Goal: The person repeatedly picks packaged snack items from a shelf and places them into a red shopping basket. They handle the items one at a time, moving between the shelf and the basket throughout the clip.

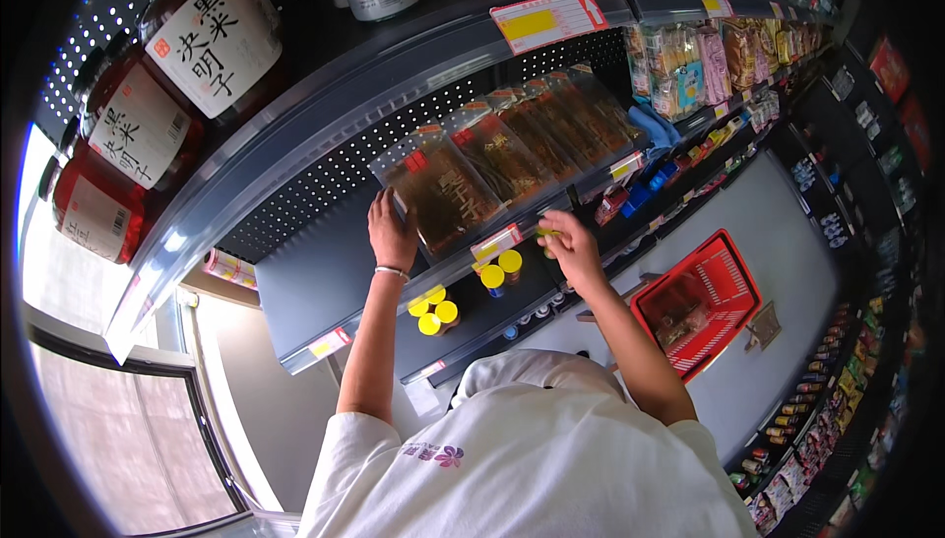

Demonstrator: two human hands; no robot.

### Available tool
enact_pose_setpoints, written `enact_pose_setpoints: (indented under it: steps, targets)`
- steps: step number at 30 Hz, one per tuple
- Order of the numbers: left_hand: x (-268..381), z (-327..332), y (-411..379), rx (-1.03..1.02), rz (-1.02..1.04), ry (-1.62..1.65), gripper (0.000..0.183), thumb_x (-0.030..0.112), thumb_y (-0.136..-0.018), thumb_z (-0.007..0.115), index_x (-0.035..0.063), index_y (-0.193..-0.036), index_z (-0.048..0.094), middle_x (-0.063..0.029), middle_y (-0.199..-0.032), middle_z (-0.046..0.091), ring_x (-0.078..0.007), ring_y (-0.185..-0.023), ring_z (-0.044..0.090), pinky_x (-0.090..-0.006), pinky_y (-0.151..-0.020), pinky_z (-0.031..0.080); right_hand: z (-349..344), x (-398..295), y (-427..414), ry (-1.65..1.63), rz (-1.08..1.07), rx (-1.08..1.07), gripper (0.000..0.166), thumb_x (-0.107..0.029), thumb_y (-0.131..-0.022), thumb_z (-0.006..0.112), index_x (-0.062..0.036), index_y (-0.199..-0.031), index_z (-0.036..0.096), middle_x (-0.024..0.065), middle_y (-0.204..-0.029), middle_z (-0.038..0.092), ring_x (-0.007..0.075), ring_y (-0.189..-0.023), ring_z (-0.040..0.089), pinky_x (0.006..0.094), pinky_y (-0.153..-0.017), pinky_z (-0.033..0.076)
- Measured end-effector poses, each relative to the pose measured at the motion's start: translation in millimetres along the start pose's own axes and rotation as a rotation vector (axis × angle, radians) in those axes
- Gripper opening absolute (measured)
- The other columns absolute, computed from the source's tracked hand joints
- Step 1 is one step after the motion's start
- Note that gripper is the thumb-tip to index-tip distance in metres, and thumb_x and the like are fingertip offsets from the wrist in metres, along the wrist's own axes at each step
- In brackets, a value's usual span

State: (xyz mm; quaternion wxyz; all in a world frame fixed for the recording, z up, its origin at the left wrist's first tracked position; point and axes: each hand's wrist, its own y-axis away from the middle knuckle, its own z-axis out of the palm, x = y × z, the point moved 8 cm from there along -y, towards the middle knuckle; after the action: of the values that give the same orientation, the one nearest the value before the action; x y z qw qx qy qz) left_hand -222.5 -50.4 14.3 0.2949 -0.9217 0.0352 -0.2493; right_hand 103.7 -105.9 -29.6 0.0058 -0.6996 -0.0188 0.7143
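My left hand (393,231) rests against the left side of a clear flat pack with dark brown contents (443,195), at the left end of a row on a dark shelf. More such packs (517,150) stand to its right, leaning and overlapping. In front of the shelf's price strip (496,243) my right hand (567,246) is raised, its fingers curled near something small and yellow-green; whether it grips this is unclear. Several yellow-lidded containers (445,311) stand on the shelf below, between my forearms.
A red plastic basket (738,272) with packs inside stands on the floor at the right. Jars of red drink (214,36) line the upper left shelf. Bagged snacks (679,69) fill the shelf at the right. A blue cloth-like item (653,127) lies beside the packs.
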Motion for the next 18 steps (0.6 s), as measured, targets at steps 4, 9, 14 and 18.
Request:
enact_pose_setpoints:
  steps: [4, 9, 14, 18]
  targets:
    - [44, 30, -11, -0.221, 0.082, -0.122, 0.069, 0.039, -0.085, 0.062, 0.0070, -0.141, 0.037, -0.0184, -0.149, 0.031, -0.0370, -0.139, 0.025, -0.0504, -0.112, 0.022, -9, 35, 41, 0.011, 0.137, -0.042, 0.033, 0.000, -0.093, 0.053, -0.0047, -0.125, 0.051, 0.0090, -0.112, 0.064, 0.0110, -0.085, 0.065, 0.0219, -0.067, 0.048]
    - [66, 57, -8, -0.371, 0.106, -0.195, 0.079, 0.058, -0.083, 0.058, 0.0153, -0.145, 0.033, -0.0177, -0.152, 0.025, -0.0378, -0.141, 0.021, -0.0572, -0.112, 0.015, -28, 86, 96, 0.003, 0.272, -0.089, 0.027, -0.002, -0.093, 0.054, -0.0050, -0.120, 0.053, 0.0066, -0.106, 0.066, 0.0099, -0.085, 0.064, 0.0204, -0.066, 0.047]
    - [85, 63, 0, -0.422, 0.142, -0.244, 0.089, 0.061, -0.079, 0.061, 0.0158, -0.148, 0.028, -0.0164, -0.153, 0.024, -0.0381, -0.141, 0.020, -0.0589, -0.112, 0.015, -73, 127, 142, -0.019, 0.384, 0.033, 0.024, -0.004, -0.093, 0.053, -0.0051, -0.118, 0.054, 0.0047, -0.104, 0.066, 0.0096, -0.083, 0.064, 0.0206, -0.066, 0.046]
    - [92, 64, 3, -0.435, 0.154, -0.250, 0.092, 0.060, -0.078, 0.063, 0.0144, -0.149, 0.026, -0.0164, -0.154, 0.023, -0.0381, -0.141, 0.020, -0.0585, -0.112, 0.015, -83, 147, 155, -0.007, 0.421, 0.035, 0.026, -0.004, -0.093, 0.053, -0.0045, -0.119, 0.053, 0.0053, -0.102, 0.065, 0.0105, -0.082, 0.063, 0.0212, -0.067, 0.047]
